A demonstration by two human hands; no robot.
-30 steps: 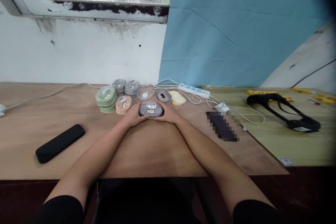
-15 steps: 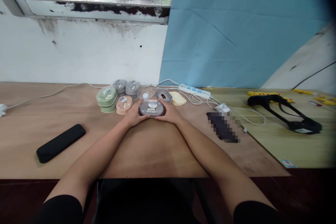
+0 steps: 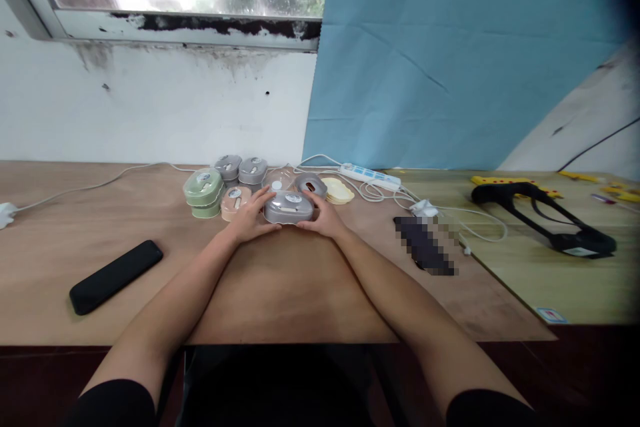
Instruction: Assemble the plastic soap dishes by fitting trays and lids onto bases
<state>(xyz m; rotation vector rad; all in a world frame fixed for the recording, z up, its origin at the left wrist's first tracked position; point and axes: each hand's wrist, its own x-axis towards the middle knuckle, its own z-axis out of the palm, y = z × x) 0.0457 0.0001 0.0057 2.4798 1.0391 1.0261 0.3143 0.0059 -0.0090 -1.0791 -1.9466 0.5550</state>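
A grey oval lidded box point(image 3: 289, 207) sits on the wooden table point(image 3: 280, 280) in front of me. My left hand point(image 3: 250, 217) grips its left end and my right hand point(image 3: 323, 215) grips its right end, fingers curled against the sides. Just behind it lie a peach box point(image 3: 234, 201), a clear lid point(image 3: 278, 179) and a grey lid point(image 3: 311, 184). Further left stands a stack of green boxes point(image 3: 203, 191), with two grey boxes point(image 3: 241, 169) behind.
A black phone point(image 3: 115, 275) lies at the left. A blurred dark object point(image 3: 425, 245), a white power strip point(image 3: 371, 176) with cables, cream lids point(image 3: 337, 190) and a black strap device point(image 3: 545, 220) are to the right. A blue sheet hangs behind.
Both hands have stayed on the grey box. My left fingers have spread a little over its left end. The view has shifted slightly.
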